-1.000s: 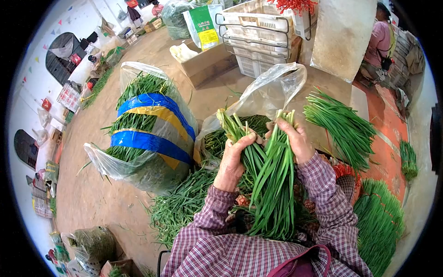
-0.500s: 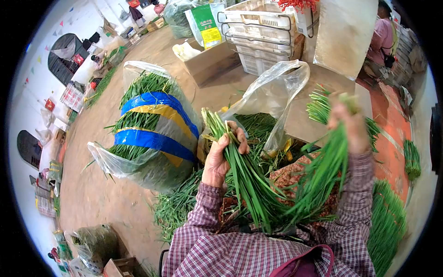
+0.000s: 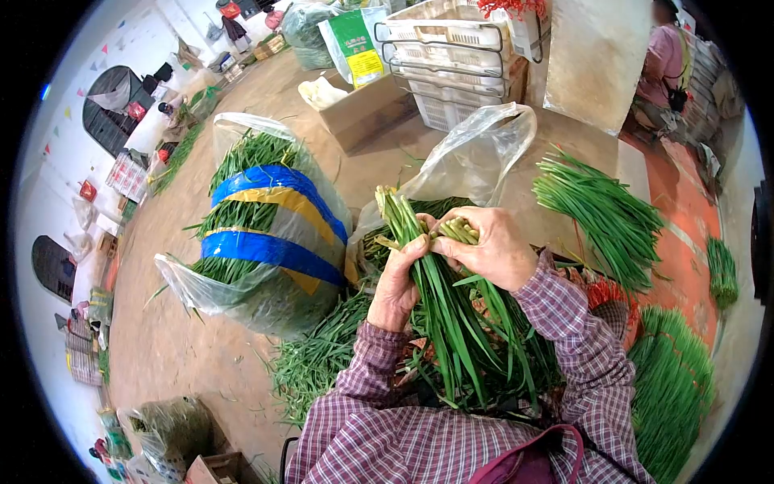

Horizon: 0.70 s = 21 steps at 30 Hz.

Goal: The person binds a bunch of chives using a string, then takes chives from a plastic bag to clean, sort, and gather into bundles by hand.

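My left hand [image 3: 395,285] is closed around a bunch of garlic chives [image 3: 442,319], pale stem ends up and green leaves hanging toward my lap. Right beside it, my right hand [image 3: 501,248] grips a second bunch of chives [image 3: 459,231], its cut ends showing between thumb and fingers. The two hands meet at the stems, and their leaves overlap below. To the right, a loose pile of chives [image 3: 601,216] lies on a board. Behind my hands an open clear plastic bag [image 3: 476,157] contains more greens.
A big plastic-wrapped bale [image 3: 278,222] with blue and yellow bands stands at left. Loose leaves [image 3: 314,355] cover the floor below it. White crates [image 3: 455,73] and a cardboard box [image 3: 367,113] are ahead. Bundled chives [image 3: 671,387] stand at right. A person [image 3: 665,56] sits far right.
My right hand has come down and left with its bunch, from over the board to beside my left hand. The left hand has shifted slightly right and keeps its hold.
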{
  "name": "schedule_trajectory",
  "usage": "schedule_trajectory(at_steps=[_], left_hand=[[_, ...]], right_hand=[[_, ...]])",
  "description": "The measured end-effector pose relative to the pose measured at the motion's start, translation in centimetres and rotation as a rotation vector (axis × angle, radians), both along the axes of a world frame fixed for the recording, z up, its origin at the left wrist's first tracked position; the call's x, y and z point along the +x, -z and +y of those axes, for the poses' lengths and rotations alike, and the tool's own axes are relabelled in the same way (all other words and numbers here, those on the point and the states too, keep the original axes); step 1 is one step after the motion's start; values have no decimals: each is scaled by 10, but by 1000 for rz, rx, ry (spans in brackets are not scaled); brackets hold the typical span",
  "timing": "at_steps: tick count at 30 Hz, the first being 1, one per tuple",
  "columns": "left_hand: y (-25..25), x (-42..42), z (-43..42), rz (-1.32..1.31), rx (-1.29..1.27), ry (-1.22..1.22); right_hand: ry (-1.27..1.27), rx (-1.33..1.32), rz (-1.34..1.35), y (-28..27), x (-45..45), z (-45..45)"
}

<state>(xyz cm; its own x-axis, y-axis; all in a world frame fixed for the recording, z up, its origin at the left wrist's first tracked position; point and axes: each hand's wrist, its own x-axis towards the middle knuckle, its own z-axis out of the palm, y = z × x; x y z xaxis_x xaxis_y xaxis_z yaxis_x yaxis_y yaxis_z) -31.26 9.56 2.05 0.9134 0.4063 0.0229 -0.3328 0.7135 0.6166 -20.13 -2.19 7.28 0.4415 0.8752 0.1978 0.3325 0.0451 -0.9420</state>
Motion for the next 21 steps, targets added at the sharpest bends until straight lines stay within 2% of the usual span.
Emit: schedule_trajectory(at_steps=[2,3,4,5,6,7,9,12,16,17,20,21], left_hand=[[6,1,4,-34,-2,34],[11,1,7,-13,39,32],[14,0,10,9,78,27],[7,-2,6,38,137,-57],[-1,-2,1,-14,123,9],[2,-2,2,-22,127,19],[8,1,3,-32,132,36],[7,4,1,62,172,2],[-6,6,-7,211,322,-64],[-8,7,-10,199,347,-79],[-7,7,-12,195,378,-88],[-7,7,-12,215,419,-97]], right_hand=[[127,136,-366,8,2,3],[65,44,-247,8,6,1],[57,44,-250,4,10,-2],[45,79,-92,-4,15,-7],[36,111,66,-7,21,-10],[34,108,67,-8,30,-10],[79,308,214,-10,45,-11],[37,219,200,-23,42,-17],[53,-57,-155,-19,21,-4],[69,-105,-96,-20,12,0],[230,-77,-371,-3,9,15],[230,-76,-371,-4,8,14]])
